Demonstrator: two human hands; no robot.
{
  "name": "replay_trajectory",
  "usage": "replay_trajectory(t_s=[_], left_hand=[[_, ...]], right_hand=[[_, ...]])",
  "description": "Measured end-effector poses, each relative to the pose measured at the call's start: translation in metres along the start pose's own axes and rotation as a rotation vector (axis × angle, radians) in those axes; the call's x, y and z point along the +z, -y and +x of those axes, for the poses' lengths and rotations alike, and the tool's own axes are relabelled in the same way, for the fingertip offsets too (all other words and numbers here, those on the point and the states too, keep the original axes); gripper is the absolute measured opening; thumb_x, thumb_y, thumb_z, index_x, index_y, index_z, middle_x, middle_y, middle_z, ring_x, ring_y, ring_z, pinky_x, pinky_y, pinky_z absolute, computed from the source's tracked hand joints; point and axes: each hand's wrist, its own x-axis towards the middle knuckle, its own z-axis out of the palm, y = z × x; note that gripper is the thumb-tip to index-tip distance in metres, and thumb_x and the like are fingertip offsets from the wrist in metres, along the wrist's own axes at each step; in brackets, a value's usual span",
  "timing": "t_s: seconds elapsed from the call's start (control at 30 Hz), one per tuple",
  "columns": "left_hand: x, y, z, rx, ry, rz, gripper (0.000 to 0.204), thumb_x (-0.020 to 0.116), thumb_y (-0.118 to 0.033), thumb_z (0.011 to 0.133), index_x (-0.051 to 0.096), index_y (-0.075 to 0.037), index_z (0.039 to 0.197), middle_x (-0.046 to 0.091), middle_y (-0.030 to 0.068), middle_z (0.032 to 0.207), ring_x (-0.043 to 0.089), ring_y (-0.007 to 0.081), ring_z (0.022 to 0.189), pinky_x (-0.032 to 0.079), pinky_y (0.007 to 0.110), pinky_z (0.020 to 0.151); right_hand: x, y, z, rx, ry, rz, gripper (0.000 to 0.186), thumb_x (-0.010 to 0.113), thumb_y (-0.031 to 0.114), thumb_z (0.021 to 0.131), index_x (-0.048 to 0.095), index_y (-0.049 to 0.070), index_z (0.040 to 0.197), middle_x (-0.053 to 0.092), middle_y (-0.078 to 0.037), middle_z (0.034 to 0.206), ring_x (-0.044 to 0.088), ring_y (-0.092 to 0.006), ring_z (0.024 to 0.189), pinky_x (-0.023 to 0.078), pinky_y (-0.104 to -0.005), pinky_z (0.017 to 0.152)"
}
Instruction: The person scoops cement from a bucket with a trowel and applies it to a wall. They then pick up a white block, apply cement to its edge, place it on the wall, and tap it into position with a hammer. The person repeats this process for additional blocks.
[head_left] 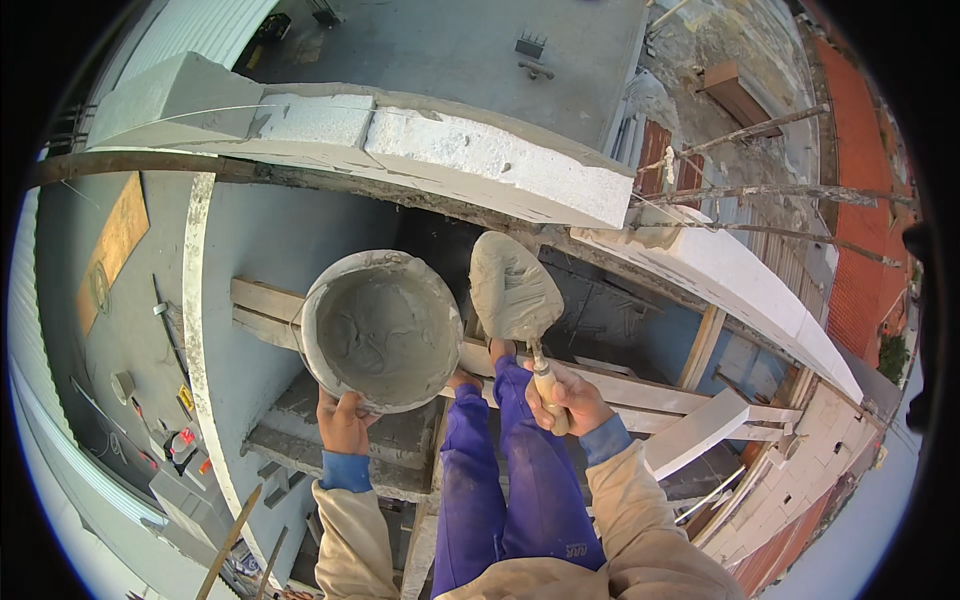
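Observation:
My left hand (pixel 345 422) grips the near rim of a round bucket (pixel 312 345), its thumb over the edge. Wet grey mortar (pixel 385 335) lies inside, smeared up the walls. In my right hand (pixel 570 398) is the wooden handle of a trowel (pixel 543 375), fingers wrapped round it. The trowel's blade points away from me, carrying a layer of mortar (pixel 512 290), and stands just right of the bucket, apart from it. Beyond both runs a wall course of white blocks (pixel 470 150), with a gap at its right end before another white block (pixel 720 265).
My feet are on wooden planks (pixel 640 388) over a drop into rooms below. A string runs above the blocks. Thin poles (pixel 770 192) jut in at the right. A loose white block (pixel 697 432) rests on planks by my right forearm. Tools (pixel 180 440) lie on a lower floor at left.

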Motion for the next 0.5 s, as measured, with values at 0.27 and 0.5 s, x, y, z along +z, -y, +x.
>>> replay_trajectory(t_s=[0.27,0.5], left_hand=[[-0.006,0.064,0.013,-0.082,-0.038,0.046,0.063,0.056,-0.001,0.083,0.05,-0.008,0.145,0.068,0.0104,0.115,0.075,0.0274,0.094,0.069,0.046,0.071],[0.008,0.097,0.009,-0.163,0.013,0.058,0.064,0.055,-0.002,0.083,0.046,-0.009,0.147,0.066,0.013,0.123,0.074,0.0339,0.101,0.068,0.054,0.078]], right_hand=[[-0.104,0.054,0.087,-0.848,-0.875,-1.049,0.032,0.076,0.002,0.095,0.069,0.001,0.126,0.065,-0.006,0.106,0.063,-0.0147,0.095,0.051,-0.0277,0.078],[-0.137,0.033,0.123,-1.051,-1.137,-1.423,0.037,0.076,-0.006,0.083,0.072,0.007,0.117,0.07,-0.011,0.109,0.067,-0.0337,0.101,0.054,-0.045,0.087]])
